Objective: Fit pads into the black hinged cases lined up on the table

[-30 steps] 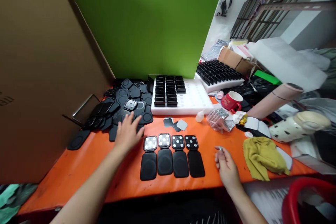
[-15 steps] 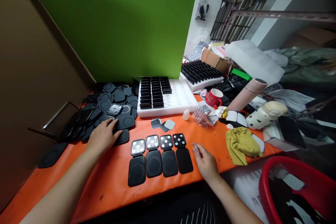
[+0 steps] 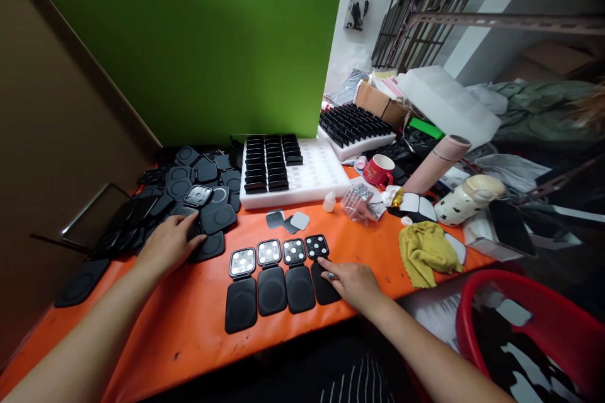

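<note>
My left hand (image 3: 169, 240) lies palm down on the near edge of the heap of black pads (image 3: 189, 198) at the left of the orange table (image 3: 189, 327), fingers loosely spread over 1 or 2 pieces; I cannot tell whether it has actually gripped any of them. One piece on top of that heap shows a lighter, silvery face (image 3: 198, 194).

My right hand (image 3: 352, 281) rests over the rightmost of 4 open black cases (image 3: 278, 274) lined up in a row near the table's front edge. Its fingers are curled, the index fingertip touching the hinge area of that rightmost case (image 3: 319, 264), and a small silvery piece (image 3: 331, 276) shows pinched between the fingers. Each case lies flat with its upper square half showing round metal dots and its lower half plain black.

Just behind the row lie 3 small loose plates (image 3: 288, 221), dark and grey. Behind those stands a white foam tray (image 3: 326, 176), its left part filled with 3 columns of black parts. A small white bottle (image 3: 329, 203) stands beside the tray, a red mug (image 3: 379, 171) farther right, and a yellow cloth (image 3: 425, 250) lies near the table's right end. A red basin rim (image 3: 520, 302) shows low right.
</note>
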The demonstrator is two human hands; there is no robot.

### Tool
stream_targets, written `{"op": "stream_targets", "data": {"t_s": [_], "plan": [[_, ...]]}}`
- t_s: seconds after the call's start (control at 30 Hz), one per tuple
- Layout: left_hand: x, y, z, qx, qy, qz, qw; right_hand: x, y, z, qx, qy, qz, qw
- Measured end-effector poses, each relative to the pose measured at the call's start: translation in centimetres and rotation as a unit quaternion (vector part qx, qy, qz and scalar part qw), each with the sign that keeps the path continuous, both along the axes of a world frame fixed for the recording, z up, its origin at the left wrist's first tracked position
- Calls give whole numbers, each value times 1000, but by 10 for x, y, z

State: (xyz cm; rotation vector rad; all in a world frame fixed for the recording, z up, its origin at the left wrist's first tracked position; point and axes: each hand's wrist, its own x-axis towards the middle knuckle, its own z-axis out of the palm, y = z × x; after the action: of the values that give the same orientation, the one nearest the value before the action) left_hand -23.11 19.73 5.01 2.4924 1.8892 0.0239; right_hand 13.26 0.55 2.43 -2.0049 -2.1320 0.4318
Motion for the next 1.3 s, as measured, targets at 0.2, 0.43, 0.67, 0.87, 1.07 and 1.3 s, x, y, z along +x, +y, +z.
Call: {"op": "stream_targets", "data": {"t_s": [0.2,0.43,0.67,0.87,1.07,1.3], "plan": [[3,1,9,13,-23,3,1000,4,1,-6,12,52,-20,998],[8,-44,29,76,-135,-44,987,2,-24,8,120,250,-169,946],[72,-150,16,2,-402,-113,909,-71,-37,33,-160,554,-94,811],[106,-189,3,-122,-653,80,743,-103,-38,26,-272,698,-148,646],[121,-200,7,-366,-723,169,562,-107,-43,29,-148,599,-66,784],[118,-203,5,-416,-706,146,555,-87,-30,51,4,331,-31,943]]}}
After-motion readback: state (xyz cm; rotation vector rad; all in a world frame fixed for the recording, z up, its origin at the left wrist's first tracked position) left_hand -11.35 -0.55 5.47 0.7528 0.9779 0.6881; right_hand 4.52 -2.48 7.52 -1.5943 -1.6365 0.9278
